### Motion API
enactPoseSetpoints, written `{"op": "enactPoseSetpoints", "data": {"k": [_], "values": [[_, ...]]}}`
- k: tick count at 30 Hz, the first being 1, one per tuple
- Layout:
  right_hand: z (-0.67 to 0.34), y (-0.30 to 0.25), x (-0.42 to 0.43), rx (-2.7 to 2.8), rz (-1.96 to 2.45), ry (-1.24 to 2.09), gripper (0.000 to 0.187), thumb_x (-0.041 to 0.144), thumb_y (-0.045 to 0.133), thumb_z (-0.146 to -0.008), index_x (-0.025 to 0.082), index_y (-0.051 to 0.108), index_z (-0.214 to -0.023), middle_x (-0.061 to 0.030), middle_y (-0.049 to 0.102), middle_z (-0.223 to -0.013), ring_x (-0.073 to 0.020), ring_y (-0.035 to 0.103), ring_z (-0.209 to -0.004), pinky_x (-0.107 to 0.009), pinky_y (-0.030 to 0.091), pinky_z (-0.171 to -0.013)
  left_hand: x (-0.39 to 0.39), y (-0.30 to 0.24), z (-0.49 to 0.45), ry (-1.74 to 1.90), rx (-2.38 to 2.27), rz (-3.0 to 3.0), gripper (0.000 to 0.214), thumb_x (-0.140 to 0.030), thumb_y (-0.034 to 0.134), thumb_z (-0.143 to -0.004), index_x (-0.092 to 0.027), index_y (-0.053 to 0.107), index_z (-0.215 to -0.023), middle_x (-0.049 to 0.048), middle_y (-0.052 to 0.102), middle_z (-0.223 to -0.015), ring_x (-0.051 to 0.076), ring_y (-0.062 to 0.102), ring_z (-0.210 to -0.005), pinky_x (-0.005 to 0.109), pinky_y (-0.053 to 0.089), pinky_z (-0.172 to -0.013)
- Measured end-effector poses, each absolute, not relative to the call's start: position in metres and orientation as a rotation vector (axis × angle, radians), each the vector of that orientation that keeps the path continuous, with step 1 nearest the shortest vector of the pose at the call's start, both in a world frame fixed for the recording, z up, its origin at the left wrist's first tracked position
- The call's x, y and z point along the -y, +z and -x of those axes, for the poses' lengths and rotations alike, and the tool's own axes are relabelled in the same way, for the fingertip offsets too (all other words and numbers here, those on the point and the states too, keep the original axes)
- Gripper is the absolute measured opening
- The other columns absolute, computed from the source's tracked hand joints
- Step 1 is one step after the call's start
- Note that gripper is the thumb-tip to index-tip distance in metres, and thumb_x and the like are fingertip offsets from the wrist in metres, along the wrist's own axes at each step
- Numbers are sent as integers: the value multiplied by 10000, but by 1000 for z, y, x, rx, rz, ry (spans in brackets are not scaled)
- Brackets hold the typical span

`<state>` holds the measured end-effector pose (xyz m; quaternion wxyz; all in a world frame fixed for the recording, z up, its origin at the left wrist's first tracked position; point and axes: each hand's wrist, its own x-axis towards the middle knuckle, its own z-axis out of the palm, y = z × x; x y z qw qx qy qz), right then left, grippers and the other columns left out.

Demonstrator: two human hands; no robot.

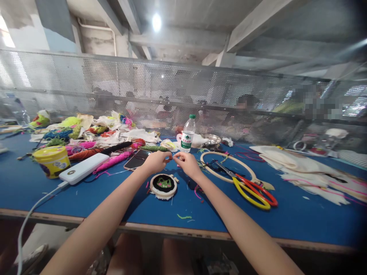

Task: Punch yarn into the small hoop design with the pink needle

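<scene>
Above the table, my left hand [158, 162] and my right hand [187, 163] meet almost tip to tip. Both have fingers pinched together; whatever is between them is too small to make out. Just below them lies a small round embroidery hoop [163, 186] with a green frog face on black, its cloth edge frayed. A phone [137, 159] is beside my left hand. Behind my right hand stands a water bottle [187, 136] with a green cap. To the right, scissors [254, 191] with red and yellow handles lie across a larger wooden hoop [242, 160].
On the left are a yellow tub [51, 162], a white power bank [84, 169] with a cable, and piled coloured yarn [71, 131]. Cream cloth [298, 164] lies at the right. A metal bowl [212, 140] is behind the bottle. A perforated metal screen [160, 88] borders the blue table [137, 210].
</scene>
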<state>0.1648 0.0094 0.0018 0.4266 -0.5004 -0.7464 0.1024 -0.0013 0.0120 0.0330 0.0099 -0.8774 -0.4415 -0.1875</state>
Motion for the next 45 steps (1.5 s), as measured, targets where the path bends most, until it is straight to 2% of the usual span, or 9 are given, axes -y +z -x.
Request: {"op": "enactPoseSetpoints", "data": {"k": [7, 16, 24, 39, 45], "values": [[-166, 3, -8, 1867, 1258, 229, 267, 395, 485, -774, 174, 634, -753, 32, 463, -424, -119, 403, -421, -228, 314, -454, -10, 36, 2, -627, 1387, 2761, 221, -230, 450, -777, -248, 594, -944, 8, 635, -698, 163, 583, -687, 207, 357, -542], [-159, 9, 4, 1933, 1243, 189, 182, 320, 518, -745, 177, 615, -686, 49, 410, -438, -103, 377, -435, -218, 235, -457, -11, 33, 1, -655, 1400, 2736, 233, -224, 471, -767, -259, 585, -967, 8, 644, -723, 177, 591, -711, 218, 377, -569], [-165, 14, 6, 1898, 1270, 131, 207, 324, 479, -783, 178, 623, -761, 40, 456, -461, -110, 403, -450, -215, 252, -477, -7, 39, 3, -674, 1326, 2771, 220, -222, 459, -779, -247, 600, -946, 6, 642, -686, 164, 585, -680, 217, 380, -578], [-162, 11, 4, 1908, 1297, 134, 201, 316, 500, -762, 165, 627, -727, 22, 500, -466, -122, 454, -458, -214, 274, -458, -6, 39, 0, -662, 1419, 2806, 209, -208, 443, -790, -228, 560, -962, 5, 627, -673, 156, 591, -641, 217, 386, -562], [-158, 14, 13, 1930, 1314, 40, 166, 294, 501, -770, 184, 619, -728, 21, 518, -499, -125, 474, -486, -214, 264, -479, -7, 37, 1, -670, 1396, 2791, 208, -222, 453, -789, -240, 567, -961, 7, 633, -687, 165, 589, -667, 220, 379, -568]]}}
